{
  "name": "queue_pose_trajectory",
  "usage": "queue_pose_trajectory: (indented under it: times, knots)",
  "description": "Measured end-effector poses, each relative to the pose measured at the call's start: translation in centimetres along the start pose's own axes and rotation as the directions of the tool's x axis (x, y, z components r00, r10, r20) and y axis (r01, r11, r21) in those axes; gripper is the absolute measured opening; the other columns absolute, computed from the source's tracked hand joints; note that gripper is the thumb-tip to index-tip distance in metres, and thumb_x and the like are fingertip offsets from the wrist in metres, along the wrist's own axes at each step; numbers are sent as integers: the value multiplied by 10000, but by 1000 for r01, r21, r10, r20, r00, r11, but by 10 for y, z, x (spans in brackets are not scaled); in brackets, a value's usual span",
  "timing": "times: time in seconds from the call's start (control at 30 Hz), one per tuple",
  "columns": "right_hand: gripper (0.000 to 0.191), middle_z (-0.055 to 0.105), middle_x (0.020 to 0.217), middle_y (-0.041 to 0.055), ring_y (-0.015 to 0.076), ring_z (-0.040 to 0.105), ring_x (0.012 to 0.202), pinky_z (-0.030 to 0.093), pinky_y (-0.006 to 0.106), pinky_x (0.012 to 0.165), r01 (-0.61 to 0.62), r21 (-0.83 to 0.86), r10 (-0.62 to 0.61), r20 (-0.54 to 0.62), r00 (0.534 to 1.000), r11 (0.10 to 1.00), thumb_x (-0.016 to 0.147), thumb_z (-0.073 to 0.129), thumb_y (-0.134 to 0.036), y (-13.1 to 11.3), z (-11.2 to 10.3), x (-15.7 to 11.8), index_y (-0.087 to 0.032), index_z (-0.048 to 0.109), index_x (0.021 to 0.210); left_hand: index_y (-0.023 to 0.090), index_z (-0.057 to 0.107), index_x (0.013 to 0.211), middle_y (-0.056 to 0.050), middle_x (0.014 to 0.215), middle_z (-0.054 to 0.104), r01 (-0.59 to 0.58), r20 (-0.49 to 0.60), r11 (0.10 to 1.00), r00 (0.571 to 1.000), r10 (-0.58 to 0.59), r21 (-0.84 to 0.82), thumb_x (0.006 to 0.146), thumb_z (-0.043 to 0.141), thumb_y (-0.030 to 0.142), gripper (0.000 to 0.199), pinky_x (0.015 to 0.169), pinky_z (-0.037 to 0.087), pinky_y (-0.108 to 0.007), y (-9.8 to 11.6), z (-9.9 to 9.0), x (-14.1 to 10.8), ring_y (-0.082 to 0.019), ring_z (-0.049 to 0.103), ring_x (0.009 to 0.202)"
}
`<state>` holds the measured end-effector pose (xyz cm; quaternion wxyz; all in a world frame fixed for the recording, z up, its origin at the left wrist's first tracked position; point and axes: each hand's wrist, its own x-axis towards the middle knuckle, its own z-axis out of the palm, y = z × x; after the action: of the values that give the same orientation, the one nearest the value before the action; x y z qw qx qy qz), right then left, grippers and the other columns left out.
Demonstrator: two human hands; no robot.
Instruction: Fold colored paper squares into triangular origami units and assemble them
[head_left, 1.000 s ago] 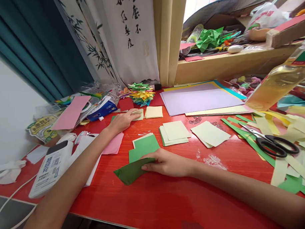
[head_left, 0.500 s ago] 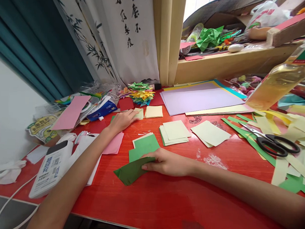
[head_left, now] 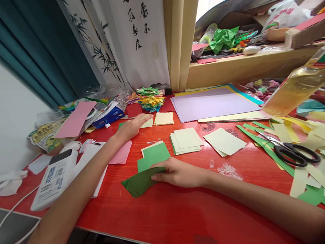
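Observation:
My right hand (head_left: pixel 178 173) pinches a folded sheet of green paper (head_left: pixel 140 182) between thumb and fingers, low over the red table. Just behind that sheet lies another piece of green paper (head_left: pixel 154 156), partly over a pale sheet. Farther back on the left, my left hand (head_left: pixel 132 128) reaches out with fingers stretched, beside and partly over a pale yellow square (head_left: pixel 148 123). A stack of pale yellow squares (head_left: pixel 164 118) lies to its right. Two more groups of pale squares, a stack (head_left: pixel 187 140) and a looser pair (head_left: pixel 225 141), rest beyond my right hand.
Black-handled scissors (head_left: pixel 296 153) lie on paper strips at the right, near a tilted-looking bottle (head_left: pixel 294 87). Lilac sheets (head_left: pixel 213 102) and a pile of folded coloured pieces (head_left: pixel 150 100) stand at the back. A white power strip (head_left: pixel 55 180) and pink paper (head_left: pixel 121 152) are left.
My left hand has lifted slightly, its fingers rising a little from the pale yellow square. My right hand and the green paper stay where they were.

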<state>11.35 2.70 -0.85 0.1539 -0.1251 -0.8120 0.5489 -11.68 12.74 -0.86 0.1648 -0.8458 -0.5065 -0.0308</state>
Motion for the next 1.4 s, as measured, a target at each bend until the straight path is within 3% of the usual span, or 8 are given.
queue_pose_trajectory:
  times: [0.1,0.23,0.87,0.93,1.0,1.1,1.23,1.4]
  knots:
    - [203,596,874,45,130,523,788,416,221,707,-11,-16,11,2,1000,1000,861,404,-221,-1,0,0,-114,575,884,280,406,1251,-54,1292,409,12,1,1000,1000,-12,-2,869,344,289,387,701,463,-279,-3,2,2,-208,590,913]
    - [205,603,897,47,136,531,809,418,225,720,-14,-7,14,0,1000,1000,861,405,-224,-1,-1,0,-118,577,897,211,392,1258,-96,1206,453,57,-29,997,998,-59,-56,814,401,514,538,755,453,-302,-10,6,4,-240,579,929]
    - [237,619,985,48,159,552,918,435,260,801,-21,157,24,-19,1000,987,857,426,-217,0,0,-1,-126,591,1000,152,568,980,-86,935,632,35,-150,990,987,-55,-133,876,311,230,289,742,434,-276,-26,-2,7,-185,583,854]
    - [255,620,1012,46,161,558,935,436,277,833,-43,262,49,-18,999,964,857,436,-235,1,1,-1,-138,589,1036,163,585,922,-61,877,642,126,-304,974,936,-180,-191,865,351,256,258,710,431,-265,-32,-21,7,-166,579,790]
    - [273,625,1020,41,162,565,951,435,299,864,-61,396,76,-21,997,916,855,448,-257,2,2,-1,-154,583,1069,181,596,857,-16,759,627,210,-473,919,806,-355,-332,841,423,317,221,640,422,-243,-33,-46,4,-136,554,687]
    - [292,632,1015,40,163,580,935,443,326,864,-24,505,105,-132,986,863,846,472,-295,5,2,0,-170,583,1085,190,591,836,6,716,588,142,-530,802,682,-504,-580,808,485,373,213,581,412,-227,-18,-75,-10,-116,522,648]
    - [360,607,1082,24,163,562,977,427,338,875,130,534,131,-423,897,835,832,502,-309,10,1,3,-220,512,1181,182,579,793,12,687,556,114,-323,650,796,-512,-751,793,508,373,203,543,412,-213,27,-83,-36,-113,512,637]
    - [300,629,1029,26,161,585,901,454,314,801,234,521,120,-558,821,821,831,512,-318,13,-1,5,-209,568,1105,209,560,781,6,701,568,132,-68,490,927,-369,-862,819,464,358,181,553,447,-221,68,-71,-49,-123,533,652]
